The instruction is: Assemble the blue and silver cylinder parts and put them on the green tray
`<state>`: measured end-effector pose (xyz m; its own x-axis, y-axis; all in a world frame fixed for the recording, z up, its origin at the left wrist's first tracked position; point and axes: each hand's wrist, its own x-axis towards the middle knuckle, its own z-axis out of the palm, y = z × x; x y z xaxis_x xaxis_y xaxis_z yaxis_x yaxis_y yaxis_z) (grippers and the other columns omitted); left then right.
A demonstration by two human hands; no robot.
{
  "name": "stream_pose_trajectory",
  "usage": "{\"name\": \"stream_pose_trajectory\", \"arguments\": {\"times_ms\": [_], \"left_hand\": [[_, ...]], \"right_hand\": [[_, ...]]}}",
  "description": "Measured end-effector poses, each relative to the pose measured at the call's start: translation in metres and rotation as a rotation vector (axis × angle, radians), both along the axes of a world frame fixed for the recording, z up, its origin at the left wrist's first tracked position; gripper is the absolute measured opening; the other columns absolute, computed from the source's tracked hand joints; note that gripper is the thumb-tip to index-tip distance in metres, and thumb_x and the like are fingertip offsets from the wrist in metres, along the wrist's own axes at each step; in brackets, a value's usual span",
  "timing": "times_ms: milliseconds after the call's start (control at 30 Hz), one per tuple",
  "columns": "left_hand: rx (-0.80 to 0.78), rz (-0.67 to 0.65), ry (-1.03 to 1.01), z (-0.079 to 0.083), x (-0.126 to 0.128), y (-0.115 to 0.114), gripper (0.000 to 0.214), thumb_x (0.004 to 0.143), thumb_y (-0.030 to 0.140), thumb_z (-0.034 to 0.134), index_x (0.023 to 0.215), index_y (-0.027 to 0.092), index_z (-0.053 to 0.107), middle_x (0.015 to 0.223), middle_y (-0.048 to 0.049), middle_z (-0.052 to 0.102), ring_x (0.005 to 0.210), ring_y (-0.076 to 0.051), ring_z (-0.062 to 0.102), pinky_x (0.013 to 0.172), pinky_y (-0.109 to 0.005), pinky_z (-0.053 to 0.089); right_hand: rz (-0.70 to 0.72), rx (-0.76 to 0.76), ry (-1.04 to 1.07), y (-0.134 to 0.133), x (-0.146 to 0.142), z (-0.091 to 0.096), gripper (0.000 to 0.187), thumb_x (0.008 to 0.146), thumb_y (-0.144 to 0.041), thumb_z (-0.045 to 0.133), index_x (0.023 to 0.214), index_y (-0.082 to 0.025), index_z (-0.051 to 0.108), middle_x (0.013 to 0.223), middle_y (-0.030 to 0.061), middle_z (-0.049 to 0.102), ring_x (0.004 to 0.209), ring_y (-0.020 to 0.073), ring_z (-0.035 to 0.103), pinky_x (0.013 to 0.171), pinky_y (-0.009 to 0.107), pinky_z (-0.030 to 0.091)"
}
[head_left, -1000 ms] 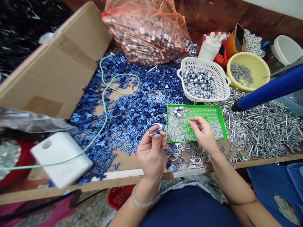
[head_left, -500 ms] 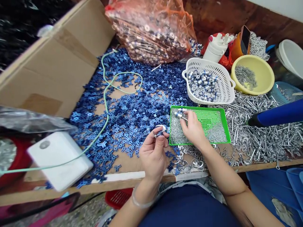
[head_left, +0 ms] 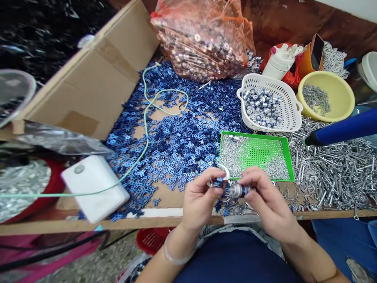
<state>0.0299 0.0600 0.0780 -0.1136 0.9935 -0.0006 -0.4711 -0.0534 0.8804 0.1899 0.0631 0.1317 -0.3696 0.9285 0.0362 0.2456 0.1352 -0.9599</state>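
My left hand (head_left: 202, 198) pinches a small silver clip with a blue piece (head_left: 216, 181) near the table's front edge. My right hand (head_left: 265, 200) is closed on a small blue and silver roller (head_left: 238, 190), held right up against the left hand's part. Both hands hover just in front of the green tray (head_left: 291, 165), which holds many tiny silver springs. Blue Y-shaped plastic pieces (head_left: 176, 141) cover the table to the left.
A white basket (head_left: 290, 118) of rollers and a yellow bowl (head_left: 341, 108) stand behind the tray. Silver pins (head_left: 332, 173) pile at the right under a blue handle (head_left: 344, 129). A cardboard box (head_left: 94, 82), white device (head_left: 94, 186), green cable (head_left: 145, 129) and orange bag (head_left: 206, 39) lie left and back.
My right hand left the green tray, carrying a roller from its far corner, and came back to meet the left hand. The view shifted to the left.
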Motion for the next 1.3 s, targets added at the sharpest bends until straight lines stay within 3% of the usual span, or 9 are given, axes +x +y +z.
{"name": "stream_pose_trajectory", "arguments": {"times_ms": [167,333,567,733,833,1000,1100,1200,1300], "left_hand": [[0.192,-0.102,0.102,0.006,0.000,-0.006,0.020,0.077,0.034,0.068,0.095,0.026,0.072,0.082,-0.0068,0.064,0.076,-0.017,0.058,0.065,-0.028,0.050],[0.301,-0.107,0.323,0.015,-0.008,-0.006,0.023,0.077,0.020,0.068,0.100,0.025,0.071,0.081,-0.0055,0.065,0.074,-0.016,0.059,0.065,-0.027,0.050],[0.418,-0.249,0.633,0.042,-0.023,0.002,0.030,0.078,0.010,0.064,0.105,0.023,0.068,0.078,-0.0045,0.068,0.070,-0.016,0.061,0.062,-0.027,0.049],[0.489,-0.359,0.789,0.051,-0.025,0.005,0.035,0.080,0.007,0.062,0.112,0.023,0.063,0.083,-0.0038,0.068,0.076,-0.015,0.060,0.067,-0.027,0.049],[0.478,-0.421,0.795,0.054,-0.027,0.005,0.038,0.082,0.009,0.060,0.116,0.025,0.061,0.085,-0.0035,0.067,0.078,-0.015,0.059,0.068,-0.027,0.048],[0.374,-0.559,0.582,0.055,-0.029,0.004,0.040,0.086,0.012,0.054,0.121,0.030,0.059,0.085,-0.0048,0.062,0.079,-0.016,0.057,0.068,-0.028,0.047],[0.245,-0.604,0.315,0.049,-0.021,0.002,0.025,0.082,0.019,0.062,0.104,0.030,0.069,0.088,-0.0061,0.058,0.084,-0.019,0.056,0.070,-0.031,0.048],[0.112,-0.563,0.007,0.041,-0.001,-0.004,0.013,0.078,0.034,0.066,0.085,0.025,0.071,0.099,-0.0070,0.057,0.092,-0.022,0.055,0.081,-0.036,0.046],[-0.019,-0.444,-0.290,0.036,0.025,-0.013,0.015,0.080,0.037,0.059,0.083,0.024,0.067,0.098,-0.0048,0.060,0.096,-0.022,0.054,0.089,-0.037,0.042]], "right_hand": [[-0.050,0.297,-0.217,-0.021,-0.005,0.013,0.034,0.088,-0.016,0.044,0.120,-0.030,0.042,0.097,0.0072,0.045,0.095,0.0213,0.047,0.079,0.037,0.049],[-0.060,0.367,-0.277,-0.024,-0.005,0.015,0.039,0.087,-0.012,0.044,0.122,-0.029,0.040,0.097,0.0081,0.044,0.093,0.0223,0.047,0.075,0.037,0.050],[-0.065,-0.070,0.119,-0.028,-0.002,-0.006,0.015,0.092,-0.026,0.042,0.105,-0.030,0.049,0.097,0.0037,0.043,0.095,0.0171,0.046,0.084,0.032,0.043],[-0.057,-0.513,0.512,-0.028,-0.005,-0.020,0.012,0.089,-0.038,0.049,0.095,-0.029,0.054,0.091,0.0003,0.044,0.077,0.0127,0.044,0.067,0.026,0.040],[-0.072,-0.509,0.567,-0.027,-0.004,-0.023,0.013,0.088,-0.038,0.051,0.096,-0.028,0.055,0.092,0.0011,0.043,0.079,0.0134,0.044,0.068,0.026,0.038],[-0.084,-0.332,0.567,-0.026,-0.002,-0.027,0.010,0.090,-0.033,0.047,0.092,-0.027,0.055,0.089,0.0014,0.041,0.081,0.0145,0.043,0.071,0.028,0.039],[-0.044,-0.186,0.543,-0.029,-0.003,-0.030,0.009,0.091,-0.031,0.045,0.093,-0.027,0.053,0.088,0.0018,0.041,0.080,0.0152,0.044,0.072,0.030,0.041],[-0.100,-0.023,0.499,-0.034,-0.010,-0.035,0.011,0.091,-0.026,0.042,0.100,-0.028,0.048,0.094,0.0026,0.040,0.087,0.0161,0.045,0.077,0.033,0.044],[-0.294,0.205,0.451,-0.036,-0.021,-0.043,0.020,0.091,-0.018,0.039,0.107,-0.029,0.040,0.099,0.0032,0.037,0.094,0.0158,0.046,0.081,0.034,0.046]]}}
